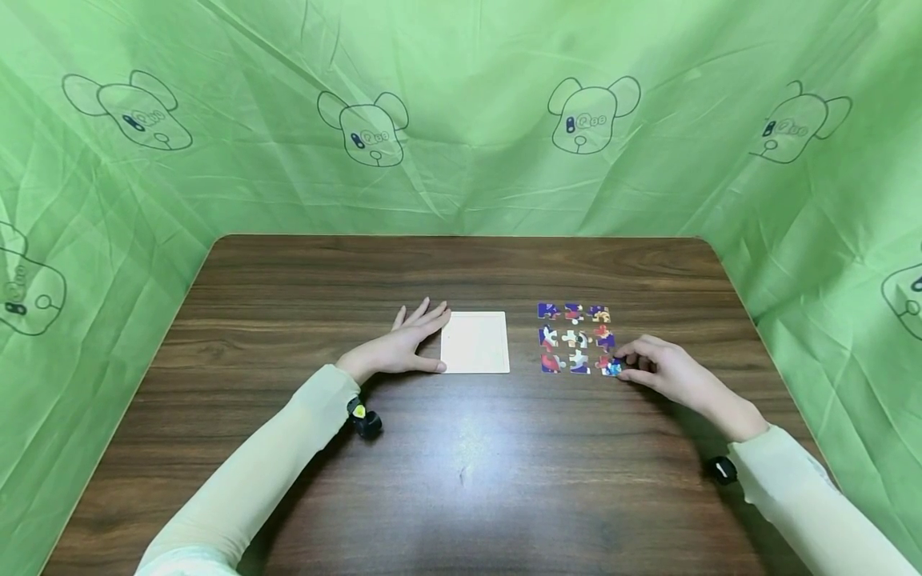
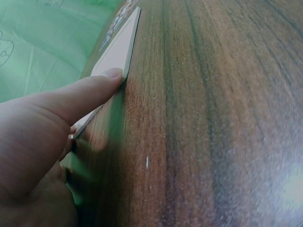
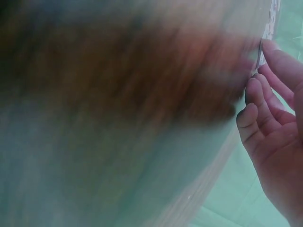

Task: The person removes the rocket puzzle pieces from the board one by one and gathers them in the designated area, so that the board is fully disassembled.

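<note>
A flat white puzzle tray (image 1: 475, 344) with a thin raised border lies on the table. My left hand (image 1: 392, 348) rests at its left edge, fingers spread and straight; the thumb (image 2: 111, 73) touches the near left corner in the left wrist view. To the right of the tray, several colourful jigsaw pieces (image 1: 576, 339) lie apart in three rows. At the near right corner of this group, my right hand (image 1: 666, 370) pinches a blue jigsaw piece (image 1: 612, 368) between thumb and forefinger. That piece overlaps a red one beside it. In the right wrist view the pinched piece shows only edge-on.
The dark wooden table (image 1: 461, 448) reaches back to a green cloth (image 1: 461, 120) that hangs behind it and along both sides. Black wrist cameras sit at both cuffs, the left camera (image 1: 366, 420) close above the tabletop.
</note>
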Available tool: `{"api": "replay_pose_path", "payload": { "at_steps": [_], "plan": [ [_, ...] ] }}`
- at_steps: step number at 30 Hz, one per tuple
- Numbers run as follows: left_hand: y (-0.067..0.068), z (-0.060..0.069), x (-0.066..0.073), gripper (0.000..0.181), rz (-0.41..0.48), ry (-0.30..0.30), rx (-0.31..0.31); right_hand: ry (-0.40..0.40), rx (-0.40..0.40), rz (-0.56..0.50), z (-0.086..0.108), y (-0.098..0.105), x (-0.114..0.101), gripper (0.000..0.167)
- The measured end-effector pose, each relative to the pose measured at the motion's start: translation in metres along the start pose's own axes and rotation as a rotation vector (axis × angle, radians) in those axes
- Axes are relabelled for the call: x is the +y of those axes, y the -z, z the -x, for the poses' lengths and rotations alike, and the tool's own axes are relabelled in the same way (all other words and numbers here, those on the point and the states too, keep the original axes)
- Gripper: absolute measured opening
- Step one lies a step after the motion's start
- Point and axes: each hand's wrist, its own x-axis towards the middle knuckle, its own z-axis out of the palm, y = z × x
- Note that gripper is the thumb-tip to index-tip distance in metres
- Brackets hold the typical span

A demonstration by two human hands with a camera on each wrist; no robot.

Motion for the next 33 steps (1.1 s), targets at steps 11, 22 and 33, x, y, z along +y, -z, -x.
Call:
{"api": "replay_pose_path", "payload": {
  "at_steps": [11,22,33],
  "plan": [
    [-0.0012,0.0008,-0.0002,0.097,0.011,-0.002,0.003,-0.008,0.001,0.014,0.0004,-0.0017,-0.0007,0.025],
    [-0.0016,0.0025,-0.0005,0.099,-0.008,-0.004,0.023,-0.016,-0.008,-0.004,-0.0004,-0.0018,-0.0027,0.025],
    [-0.0050,0.0038,-0.0032,0.089,0.057,-0.010,0.072,-0.038,-0.015,-0.012,-0.0002,-0.0002,-0.0040,0.025]
  ]
}}
